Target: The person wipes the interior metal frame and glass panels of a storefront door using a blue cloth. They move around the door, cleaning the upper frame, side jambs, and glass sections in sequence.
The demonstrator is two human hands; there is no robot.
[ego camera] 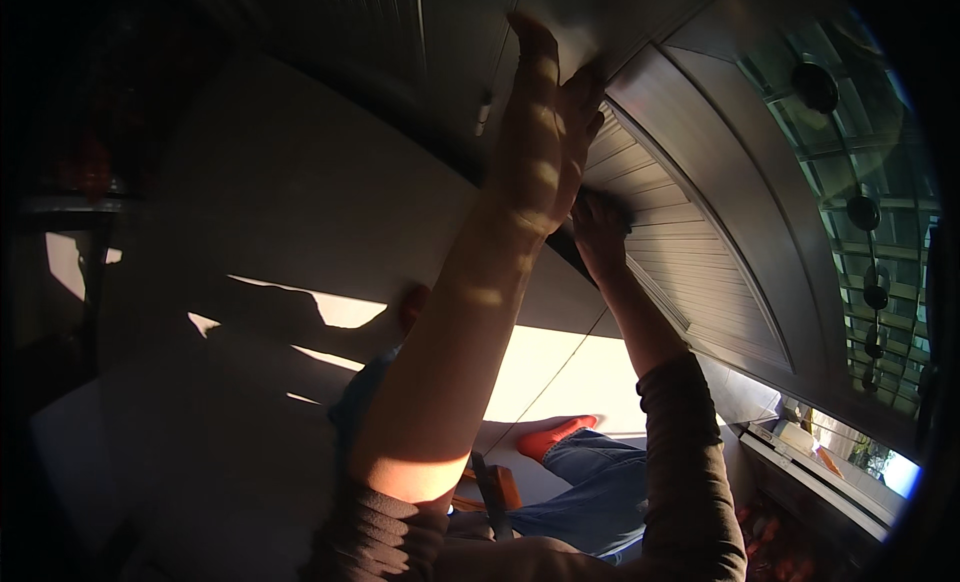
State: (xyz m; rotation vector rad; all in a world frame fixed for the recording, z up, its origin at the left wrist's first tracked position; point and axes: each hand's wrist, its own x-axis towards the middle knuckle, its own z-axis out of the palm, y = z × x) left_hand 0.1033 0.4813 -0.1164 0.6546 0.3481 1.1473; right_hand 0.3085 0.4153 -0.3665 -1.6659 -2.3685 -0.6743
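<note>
My left hand (555,124) is raised with the thumb apart from the fingers, close to a dark smooth panel (450,49); whether the palm touches it is hard to see. No object shows in that hand. Lower and to the right, my right hand (600,233) is pressed near the lower edge of a ribbed door panel (675,237). A dark patch lies at its fingers, and I cannot tell whether it is a cloth or a shadow. Above the ribs runs a smooth frame rail (735,131), then glass (817,154) with a grid and dark round ornaments.
Pale floor tiles (555,372) are partly in bright sun. My foot in a red covering (555,437) and a jeans leg (585,492) are below. An orange-brown object (506,486) lies by a dark strap (489,492). A light sill track (817,477) runs at the lower right.
</note>
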